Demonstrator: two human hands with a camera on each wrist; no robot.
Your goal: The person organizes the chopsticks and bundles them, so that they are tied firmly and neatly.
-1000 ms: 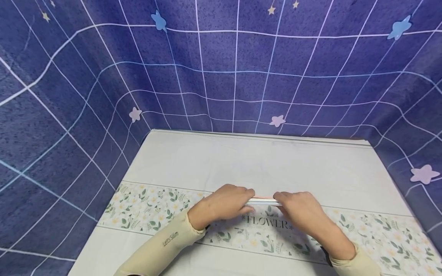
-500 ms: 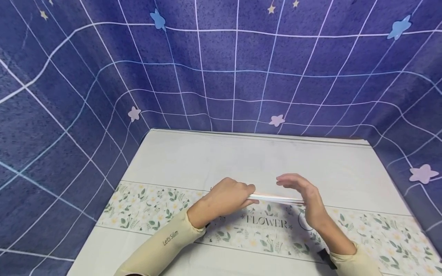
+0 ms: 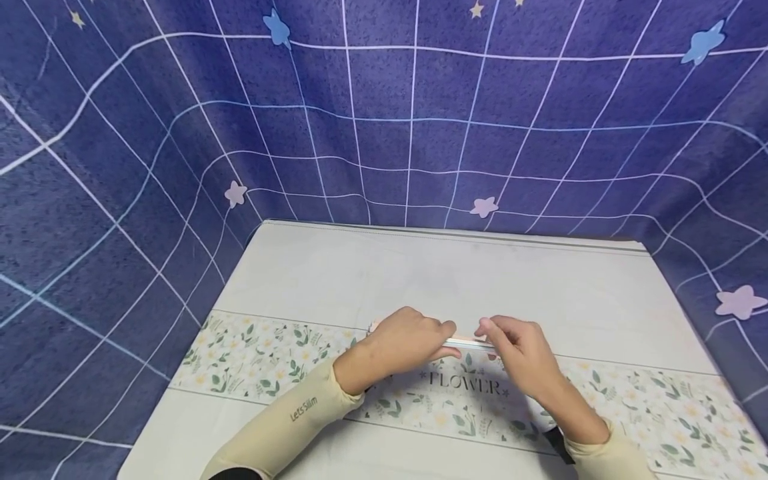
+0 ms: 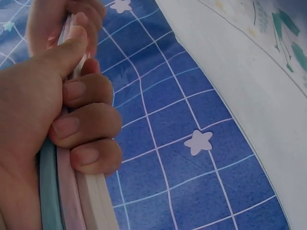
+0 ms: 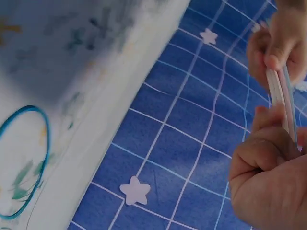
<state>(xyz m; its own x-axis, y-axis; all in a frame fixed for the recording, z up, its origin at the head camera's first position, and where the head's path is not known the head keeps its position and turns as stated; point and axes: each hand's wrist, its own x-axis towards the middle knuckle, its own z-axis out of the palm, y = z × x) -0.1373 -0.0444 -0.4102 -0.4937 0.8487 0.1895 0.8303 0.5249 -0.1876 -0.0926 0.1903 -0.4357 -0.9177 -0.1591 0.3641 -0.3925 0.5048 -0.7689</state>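
Note:
A stack of thin, flat, long pieces [image 3: 471,344] is held level just above the table, between both hands. In the left wrist view their rounded edges look teal, pink and cream; what kind of thing they are cannot be told. My left hand [image 3: 402,341] grips the left part, thumb along the edges and fingers curled round. My right hand [image 3: 525,353] pinches the right end, its thumb raised over the top and its fingers curled, as the right wrist view [image 5: 268,175] also shows from behind. Most of the stack's faces are hidden by the hands.
A white table cover [image 3: 444,273] with a flowered band and the word FLOWER [image 3: 465,383] lies below. In the right wrist view a thin teal ring [image 5: 48,136] lies on the cover. Blue curtains [image 3: 384,133] with grid lines and stars stand behind and at both sides.
My right hand lifted its fingers off and moved outward along the stack's right end, then came back in and pinched it again. The left hand kept its grip, shifting slightly right.

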